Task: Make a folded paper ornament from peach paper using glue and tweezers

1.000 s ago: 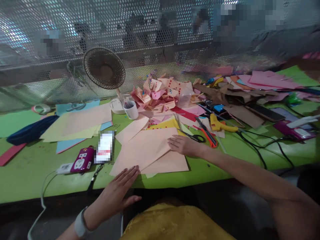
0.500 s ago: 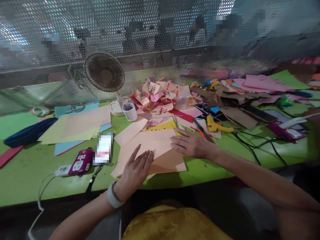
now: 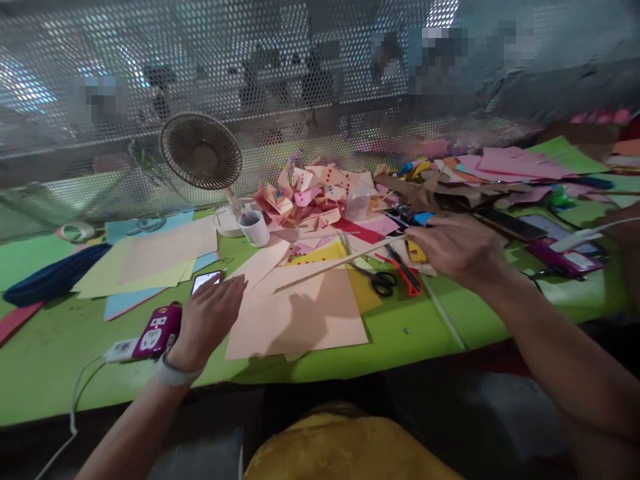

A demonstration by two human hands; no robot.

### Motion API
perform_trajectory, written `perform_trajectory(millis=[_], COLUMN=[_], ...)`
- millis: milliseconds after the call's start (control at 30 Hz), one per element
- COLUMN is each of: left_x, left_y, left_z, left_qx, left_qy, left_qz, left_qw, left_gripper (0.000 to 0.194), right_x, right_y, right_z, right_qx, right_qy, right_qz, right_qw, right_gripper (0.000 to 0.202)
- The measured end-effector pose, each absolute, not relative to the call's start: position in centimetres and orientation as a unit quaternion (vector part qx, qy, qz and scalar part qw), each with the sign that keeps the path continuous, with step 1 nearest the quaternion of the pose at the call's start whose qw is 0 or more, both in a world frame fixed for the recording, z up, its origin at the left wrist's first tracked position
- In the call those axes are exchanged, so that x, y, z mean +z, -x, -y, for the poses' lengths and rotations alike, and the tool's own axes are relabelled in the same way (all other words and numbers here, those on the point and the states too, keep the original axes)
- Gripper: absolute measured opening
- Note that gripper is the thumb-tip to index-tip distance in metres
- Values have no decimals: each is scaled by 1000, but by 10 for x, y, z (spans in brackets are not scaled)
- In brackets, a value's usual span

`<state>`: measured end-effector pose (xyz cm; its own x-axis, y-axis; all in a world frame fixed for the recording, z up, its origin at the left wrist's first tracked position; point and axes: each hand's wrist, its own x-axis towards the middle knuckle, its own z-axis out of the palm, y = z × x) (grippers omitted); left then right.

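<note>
My right hand (image 3: pixel 460 247) is raised right of centre, its fingers closed on the end of a peach paper sheet (image 3: pixel 340 262), seen nearly edge-on above the table. Beneath it, another peach sheet (image 3: pixel 310 313) lies flat, with a shadow across it. My left hand (image 3: pixel 213 317) hovers off that sheet's left side, fingers stretched out and holding nothing. It partly covers a lit phone (image 3: pixel 206 280). Black-handled scissors (image 3: pixel 381 283) and a red-edged tool (image 3: pixel 410 280) lie to the right of the flat sheet. A yellow glue gun (image 3: pixel 416 252) is mostly hidden behind my right hand.
Behind the sheets stand a white cup (image 3: pixel 255 230), a small fan (image 3: pixel 203 153) and a heap of folded paper pieces (image 3: pixel 310 193). Paper sheets (image 3: pixel 150 250) and a dark blue pouch (image 3: pixel 57 270) lie left. Purple power banks (image 3: pixel 160 330) with white cables sit at both sides.
My right hand has lifted the upper peach sheet and moved right and up with it. My left hand has left the paper and gone left over the phone. The scissors now show.
</note>
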<state>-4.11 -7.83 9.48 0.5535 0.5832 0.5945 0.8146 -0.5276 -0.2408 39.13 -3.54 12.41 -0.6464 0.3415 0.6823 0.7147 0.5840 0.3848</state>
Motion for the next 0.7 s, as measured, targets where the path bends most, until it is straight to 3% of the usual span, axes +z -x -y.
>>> perform_trajectory(millis=[67,200,300,367,433,567,700], left_x=[107,129,129,121,111,109,111], left_y=[35,6,-21,-40,-59,-84,-78], left_z=[83,112,126,124,116,100,88], left_qx=[-268,-388,-300,-183,-178,-294,-424], left_qy=[834,840,837,763,655,543,511], left_qz=[456,373,290,265,220,288,382], left_qw=[158,-76,-354,-561,-700,-732,-643], left_gripper=[17,11,23,43,66,88,57], right_x=[134,153,167,177,187,197,186], right_y=[-392,-380,-365,-354,-343,-331,-328], right_z=[38,50,55,57,63,92,129], right_qx=[-319,-317,-374,-415,-416,-339,-232], right_qy=[376,425,420,394,370,306,222], right_qz=[815,795,775,768,777,839,896], right_qw=[303,295,288,289,293,296,307], right_gripper=[22,25,21,18,18,28,37])
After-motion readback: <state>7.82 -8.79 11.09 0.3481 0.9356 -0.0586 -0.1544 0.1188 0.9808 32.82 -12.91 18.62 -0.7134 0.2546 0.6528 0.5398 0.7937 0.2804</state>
